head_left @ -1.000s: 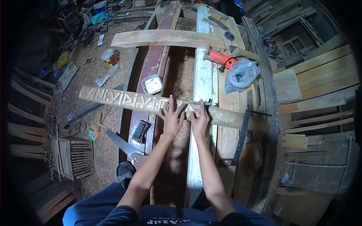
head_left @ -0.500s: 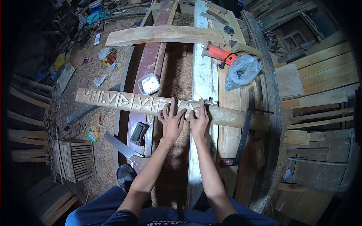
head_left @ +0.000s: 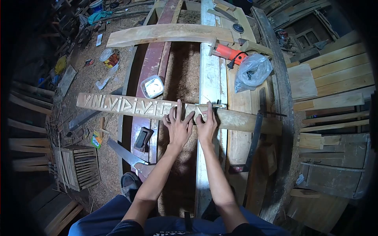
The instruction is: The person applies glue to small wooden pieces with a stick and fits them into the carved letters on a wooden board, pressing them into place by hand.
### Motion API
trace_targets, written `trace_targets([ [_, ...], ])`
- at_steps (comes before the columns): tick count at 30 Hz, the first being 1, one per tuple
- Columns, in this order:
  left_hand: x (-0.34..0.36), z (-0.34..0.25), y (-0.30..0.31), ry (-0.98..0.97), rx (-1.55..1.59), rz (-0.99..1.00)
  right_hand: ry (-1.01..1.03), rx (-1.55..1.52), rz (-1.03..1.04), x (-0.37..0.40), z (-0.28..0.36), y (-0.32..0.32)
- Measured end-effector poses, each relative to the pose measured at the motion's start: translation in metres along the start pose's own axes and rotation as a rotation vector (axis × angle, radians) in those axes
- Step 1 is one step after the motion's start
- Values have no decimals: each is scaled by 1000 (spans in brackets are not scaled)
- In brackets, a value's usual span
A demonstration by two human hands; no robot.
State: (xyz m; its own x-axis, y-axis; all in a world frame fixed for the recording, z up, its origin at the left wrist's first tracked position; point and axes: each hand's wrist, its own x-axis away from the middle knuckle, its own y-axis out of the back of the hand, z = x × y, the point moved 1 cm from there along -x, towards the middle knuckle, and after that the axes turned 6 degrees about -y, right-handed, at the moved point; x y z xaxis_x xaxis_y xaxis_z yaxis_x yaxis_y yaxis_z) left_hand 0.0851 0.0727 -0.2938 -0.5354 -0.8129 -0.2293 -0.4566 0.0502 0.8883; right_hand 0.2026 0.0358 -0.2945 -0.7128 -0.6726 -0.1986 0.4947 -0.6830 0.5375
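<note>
A long wooden board lies crosswise over the bench beams, with raised pale wooden letters running along its left part. My left hand rests on the board's near edge, fingers spread, the index stretched over the lettering. Close beside it, my right hand has thumb and index finger around a small pale wooden letter piece on the board; the fingers partly hide it. Just beyond my right fingertips lies a thin strip. Behind the board stands a small plastic tub with white contents.
A red power tool and a clear plastic bag sit at the back right. Nearer are a dark metal square, a dark block-shaped tool and a handsaw. Another plank spans the far beams.
The view has shifted slightly. Both hands stay at the same part of the board, with only small finger movements.
</note>
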Motion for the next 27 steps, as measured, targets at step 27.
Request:
trace_targets([
  [27,-12,-45,63,-17,500,-157,-61,-294,-21,-8,70,69],
])
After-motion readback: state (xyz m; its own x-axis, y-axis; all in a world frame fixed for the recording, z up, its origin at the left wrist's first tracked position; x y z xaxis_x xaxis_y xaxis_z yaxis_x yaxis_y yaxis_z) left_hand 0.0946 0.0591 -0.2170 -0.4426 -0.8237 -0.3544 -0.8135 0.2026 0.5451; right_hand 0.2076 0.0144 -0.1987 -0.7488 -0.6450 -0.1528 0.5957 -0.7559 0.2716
